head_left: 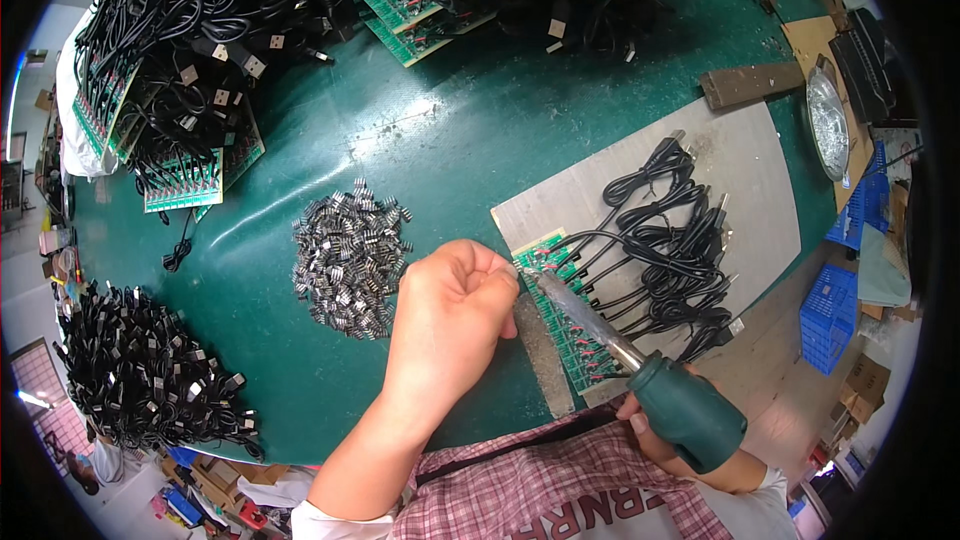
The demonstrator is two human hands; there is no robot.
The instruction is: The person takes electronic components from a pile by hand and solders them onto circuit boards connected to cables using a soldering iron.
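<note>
My right hand [643,427] is closed around the green handle of a soldering iron [690,412]. The iron's metal shaft slants up and left, its tip at the upper end of a green circuit board panel [553,312]. My left hand [455,292] is pinched beside that same end of the board; what lies between its fingertips is too small to make out. Black USB cables [665,250], bundled in loops, run from the panel's right side across a pale grey board [560,190]. Left of my left hand sits a pile of small metal-and-black connectors [350,262].
Heaps of black USB cables [150,375] lie at the left and far side of the green table [440,155]. Circuit boards with cables [185,185] stick out there. A brown block [750,86] and a round metal dish [826,120] are at the far right; blue crates [830,318] stand beyond the table.
</note>
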